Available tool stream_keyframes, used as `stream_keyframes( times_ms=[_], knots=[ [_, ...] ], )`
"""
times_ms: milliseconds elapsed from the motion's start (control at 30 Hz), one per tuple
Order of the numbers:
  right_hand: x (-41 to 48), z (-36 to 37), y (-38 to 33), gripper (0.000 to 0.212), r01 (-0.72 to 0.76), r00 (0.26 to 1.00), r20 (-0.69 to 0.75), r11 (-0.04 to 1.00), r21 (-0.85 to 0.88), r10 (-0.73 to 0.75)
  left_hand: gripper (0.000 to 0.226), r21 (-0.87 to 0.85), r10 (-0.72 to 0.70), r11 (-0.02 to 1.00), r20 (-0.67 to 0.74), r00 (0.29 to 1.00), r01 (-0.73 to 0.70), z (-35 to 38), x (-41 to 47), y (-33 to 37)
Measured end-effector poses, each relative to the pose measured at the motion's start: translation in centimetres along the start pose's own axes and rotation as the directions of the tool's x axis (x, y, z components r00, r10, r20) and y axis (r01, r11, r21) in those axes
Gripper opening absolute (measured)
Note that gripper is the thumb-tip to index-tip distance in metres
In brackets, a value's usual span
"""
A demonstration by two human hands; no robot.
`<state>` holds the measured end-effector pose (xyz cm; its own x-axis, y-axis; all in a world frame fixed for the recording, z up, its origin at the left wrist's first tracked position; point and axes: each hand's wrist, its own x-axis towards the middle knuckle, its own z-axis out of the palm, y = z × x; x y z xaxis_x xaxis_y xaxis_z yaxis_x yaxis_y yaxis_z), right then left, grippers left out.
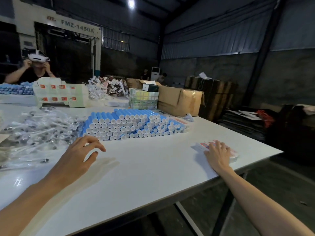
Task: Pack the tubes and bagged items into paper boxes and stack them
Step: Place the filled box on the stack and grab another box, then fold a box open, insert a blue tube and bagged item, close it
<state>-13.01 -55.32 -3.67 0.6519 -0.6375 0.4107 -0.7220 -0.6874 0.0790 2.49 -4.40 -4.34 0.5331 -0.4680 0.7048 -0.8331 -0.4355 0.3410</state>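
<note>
Now my left hand (80, 154) hovers over the white table (144, 167), fingers loosely spread, holding nothing, near the pile of blue plastic tubes with white caps (127, 124). My right hand (217, 155) rests with straight fingers on flat red-and-white paper boxes (201, 145) at the table's right edge. Clear bagged items (34, 132) lie heaped at left.

A worker's arms, seen from a head-worn camera: the left hand (80, 154) and the right hand (217, 155) are bare and gloveless. The left forearm (34, 198) and the right forearm (255, 198) are uncovered from the wrist to the frame's edge. The fingers are slender. Finer detail on the fingers is too blurred to make out.
</note>
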Motion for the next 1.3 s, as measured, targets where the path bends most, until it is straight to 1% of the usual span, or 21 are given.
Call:
stream_keyframes(
  times_ms=[133, 367, 500, 533, 600, 700, 767, 833, 867, 967, 1033, 1100, 1133, 1200, 1300],
  knots=[
    [-0.1, 0.3, 0.5, 0.045, -0.052, 0.998, 0.04, 0.997, 0.06, 0.05, 0.035, 0.013, -0.025, 1.0, 0.026, 0.999, 0.025, -0.3, -0.1, -0.2],
    [0.5, 1.0, 0.9, 0.041, -0.026, 0.999, 0.031, 0.999, 0.025, 0.025, 0.037, -0.005, -0.053, 0.999, 0.066, 0.996, 0.053, -0.3, -0.3, 0.2],
    [1.2, 0.7, 0.6, 0.043, -0.031, 0.999, 0.035, 1.0, 0.005, 0.031, 0.043, 0.018, -0.035, 0.999, 0.072, 0.997, 0.034, -0.3, -0.3, 0.3],
    [1.2, 0.7, 0.4, 0.044, -0.03, 0.999, 0.02, 0.999, -0.01, 0.03, 0.043, 0.023, -0.037, 0.999, 0.074, 0.997, 0.036, -0.3, -0.3, 0.3],
    [0.9, 0.6, -0.6, 0.047, 0.011, 0.998, -0.061, 1.0, -0.024, -0.013, 0.042, 0.03, -0.048, 0.998, 0.073, 0.996, 0.046, -0.3, -0.2, 0.1],
    [0.1, -0.9, -4.9, 0.046, 0.143, 0.969, -0.217, 0.986, 0.088, -0.121, 0.036, 0.036, -0.067, 0.997, 0.074, 0.995, 0.065, -0.3, -0.2, 0.1],
    [-0.9, -2.6, -9.6, 0.036, 0.274, 0.929, -0.32, 0.928, 0.252, -0.188, 0.028, 0.031, -0.086, 0.996, 0.067, 0.994, 0.084, -0.3, -0.1, 0.2],
    [-2.5, -4.6, -14.8, 0.024, 0.395, 0.896, -0.385, 0.795, 0.46, -0.222, 0.021, 0.046, -0.117, 0.992, 0.043, 0.992, 0.115, -0.4, -0.1, 0.3],
    [-3.5, -5.5, -17.5, 0.023, 0.424, 0.894, -0.382, 0.72, 0.549, -0.235, 0.02, 0.057, -0.141, 0.989, 0.024, 0.99, 0.14, -0.5, -0.1, 0.3],
    [-6.5, -7.5, -25.0, 0.033, 0.467, 0.883, -0.348, 0.506, 0.725, -0.315, 0.018, 0.111, -0.249, 0.962, -0.024, 0.968, 0.25, -0.7, -0.1, -0.1],
    [-8.6, -8.1, -29.4, 0.038, 0.479, 0.863, -0.35, 0.366, 0.798, -0.365, 0.018, 0.161, -0.325, 0.93, -0.051, 0.944, 0.329, -1.0, -0.2, -0.3],
    [-10.5, -8.1, -32.7, 0.039, 0.46, 0.846, -0.332, 0.259, 0.849, -0.417, 0.018, 0.229, -0.378, 0.895, -0.063, 0.924, 0.382, -1.4, -0.1, -0.3],
    [-11.2, -7.9, -33.9, 0.039, 0.458, 0.831, -0.316, 0.238, 0.857, -0.459, 0.018, 0.264, -0.397, 0.878, -0.061, 0.916, 0.399, -1.8, -0.1, -0.3],
    [-12.0, -7.1, -35.1, 0.037, 0.506, 0.779, -0.301, 0.267, 0.82, -0.55, 0.017, 0.329, -0.434, 0.843, -0.049, 0.9, 0.425, -2.7, 0.0, -0.4],
    [-12.2, -6.3, -35.2, 0.037, 0.619, 0.709, -0.351, 0.301, 0.725, -0.612, 0.021, 0.49, -0.487, 0.746, -0.058, 0.871, 0.45, -4.9, 0.2, -0.6]
  ],
)
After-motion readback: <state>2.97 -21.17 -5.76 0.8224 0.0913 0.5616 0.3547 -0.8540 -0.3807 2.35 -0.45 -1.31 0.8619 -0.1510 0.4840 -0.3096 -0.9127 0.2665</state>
